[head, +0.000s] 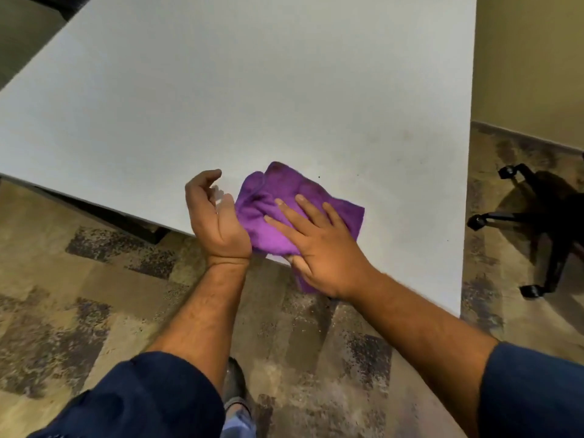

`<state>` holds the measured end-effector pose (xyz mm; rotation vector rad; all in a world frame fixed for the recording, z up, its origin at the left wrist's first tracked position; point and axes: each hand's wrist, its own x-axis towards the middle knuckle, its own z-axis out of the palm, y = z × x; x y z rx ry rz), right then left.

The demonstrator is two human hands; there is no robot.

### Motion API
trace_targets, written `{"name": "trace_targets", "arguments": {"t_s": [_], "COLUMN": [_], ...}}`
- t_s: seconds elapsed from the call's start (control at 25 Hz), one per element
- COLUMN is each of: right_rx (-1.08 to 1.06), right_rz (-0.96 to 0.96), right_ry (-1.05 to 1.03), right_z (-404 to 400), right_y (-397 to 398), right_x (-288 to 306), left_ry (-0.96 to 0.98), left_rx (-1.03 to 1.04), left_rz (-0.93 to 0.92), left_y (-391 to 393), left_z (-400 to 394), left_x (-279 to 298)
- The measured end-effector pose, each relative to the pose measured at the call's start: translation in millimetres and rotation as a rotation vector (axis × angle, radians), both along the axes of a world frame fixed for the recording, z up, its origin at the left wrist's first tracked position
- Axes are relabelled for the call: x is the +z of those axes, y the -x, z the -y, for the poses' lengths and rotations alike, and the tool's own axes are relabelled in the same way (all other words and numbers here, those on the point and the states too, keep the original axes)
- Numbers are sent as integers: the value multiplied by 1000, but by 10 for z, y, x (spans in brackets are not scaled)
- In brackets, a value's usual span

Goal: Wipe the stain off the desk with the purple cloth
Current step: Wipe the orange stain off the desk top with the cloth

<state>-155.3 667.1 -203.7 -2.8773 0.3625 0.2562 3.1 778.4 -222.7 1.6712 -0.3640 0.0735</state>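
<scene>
A pale grey desk (252, 90) fills most of the view, over patchy brown carpet (79, 263). A black chair base (537, 222) stands off the desk's right edge, below a yellowish wall (531, 58). The purple cloth (284, 200) lies bunched at the desk's near edge, one corner hanging over it. The right hand (319, 245) presses flat on the cloth, fingers spread. The left hand (215, 216) stands edge-up beside the cloth, loosely curled, gripping nothing.
</scene>
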Motion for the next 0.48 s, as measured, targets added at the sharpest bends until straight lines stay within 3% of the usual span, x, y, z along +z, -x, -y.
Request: {"name": "trace_targets", "arguments": {"t_s": [0.08,0.16,0.32,0.4,0.48], "right_rx": [50,36,-184,-364,-553], "right_rz": [-29,-40,-68,-65,-65], "right_ry": [39,54,27,40,63], "right_z": [-70,52,661,1115,1526], "right_y": [497,1006,1429,1324,1101], "right_x": [-20,5,94,100,80], "left_ry": [-20,-158,-766,-883,-880], "left_rx": [-42,-157,-423,-431,-402], "left_rz": [-79,-81,274,384,398], "left_y": [-31,-18,112,111,112], "left_z": [-28,-21,72,131,131], "left_x": [40,135,146,108,88]}}
